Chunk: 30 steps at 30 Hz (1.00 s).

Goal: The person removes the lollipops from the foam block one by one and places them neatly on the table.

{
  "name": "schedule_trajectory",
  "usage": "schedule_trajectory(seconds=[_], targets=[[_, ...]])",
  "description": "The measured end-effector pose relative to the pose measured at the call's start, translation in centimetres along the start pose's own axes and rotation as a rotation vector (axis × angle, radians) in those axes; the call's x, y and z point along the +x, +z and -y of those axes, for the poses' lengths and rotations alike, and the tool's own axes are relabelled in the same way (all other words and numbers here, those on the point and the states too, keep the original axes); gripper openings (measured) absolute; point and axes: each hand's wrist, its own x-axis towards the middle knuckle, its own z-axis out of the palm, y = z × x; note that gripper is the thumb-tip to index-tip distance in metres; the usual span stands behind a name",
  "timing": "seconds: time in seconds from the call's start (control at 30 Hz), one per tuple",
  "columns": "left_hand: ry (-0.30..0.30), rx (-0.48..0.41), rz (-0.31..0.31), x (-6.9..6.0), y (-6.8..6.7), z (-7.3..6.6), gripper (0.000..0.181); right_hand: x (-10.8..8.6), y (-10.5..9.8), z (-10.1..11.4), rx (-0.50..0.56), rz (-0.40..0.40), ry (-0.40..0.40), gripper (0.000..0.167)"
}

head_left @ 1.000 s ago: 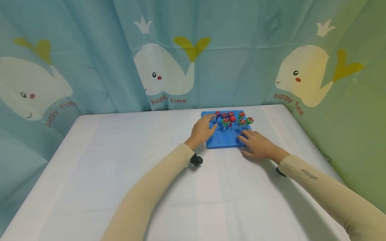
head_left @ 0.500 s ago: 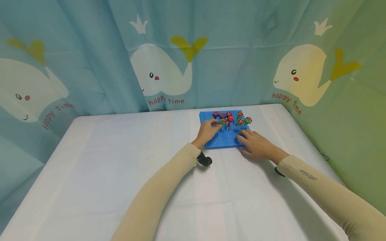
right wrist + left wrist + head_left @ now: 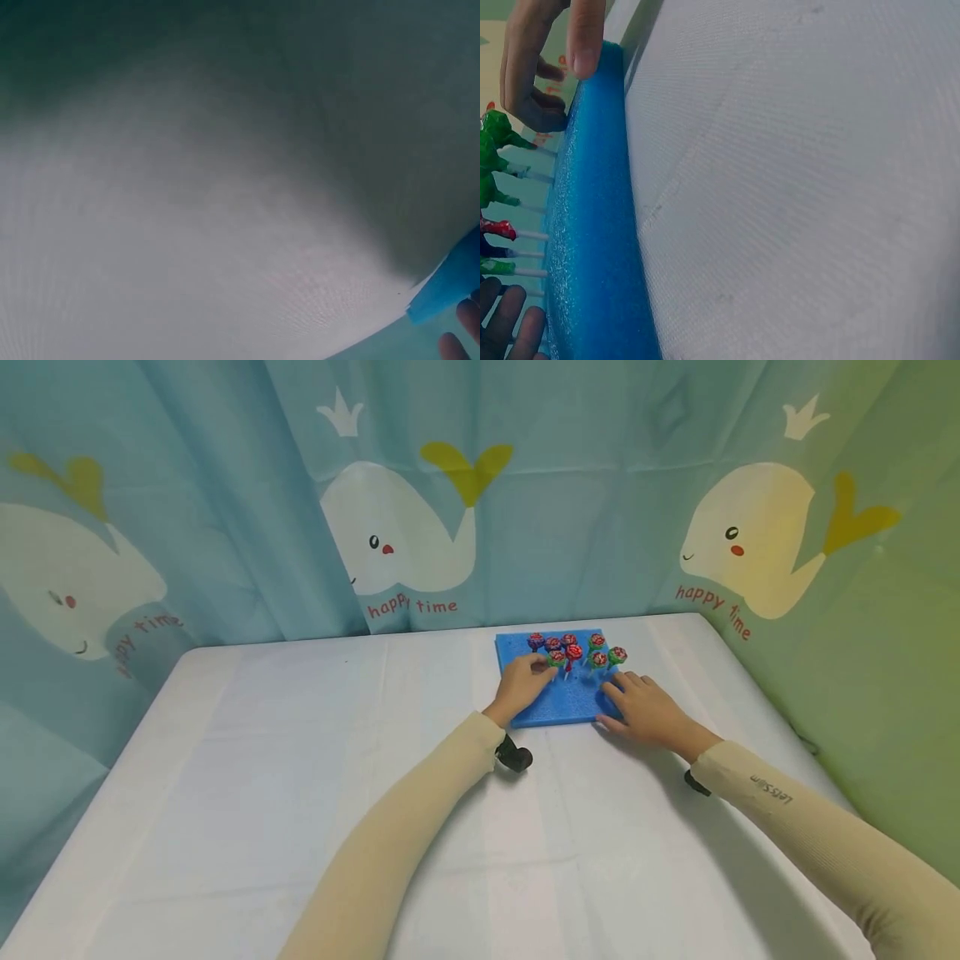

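A blue foam board (image 3: 558, 706) lies flat near the far edge of the table. Several wrapped lollipops stand upright in it on white sticks, among them a red one (image 3: 573, 652), a purple one (image 3: 536, 641) and green ones such as the rightmost (image 3: 617, 656). My left hand (image 3: 522, 685) is over the board's left part, thumb and forefinger pinching a green lollipop (image 3: 556, 657); its stick is partly hidden. At the board's front right corner my right hand (image 3: 651, 714) holds the edge, thumb at the front side and bent fingers on top, as the left wrist view shows.
A white cloth-covered table (image 3: 337, 760) spreads around the board. Behind it hangs a blue curtain (image 3: 247, 510) printed with whales, turning green at the right. Black wrist cameras, such as the left one (image 3: 514, 754), sit under the sleeves.
My left hand has moved right, from beside the purple lollipop at the back left to the green one. The right hand has shifted slightly at the board's corner.
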Motion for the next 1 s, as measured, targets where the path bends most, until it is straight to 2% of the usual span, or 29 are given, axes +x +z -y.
schedule_trajectory(seconds=[0.27, 0.67, 1.0], targets=[[-0.04, -0.008, -0.01, 0.4, 0.6, -0.2, 0.034, 0.1, 0.1, -0.2, 0.034, 0.001, 0.001, 0.051], [0.007, -0.035, -0.061, 0.5, 1.1, 0.3, 0.021, 0.0, 0.0, -0.1, 0.037, -0.005, -0.015, 0.049], [0.042, -0.108, -0.09, 0.5, 0.9, 0.9, 0.026, 0.1, 0.0, 0.2, 0.034, 0.003, -0.009, 0.049]])
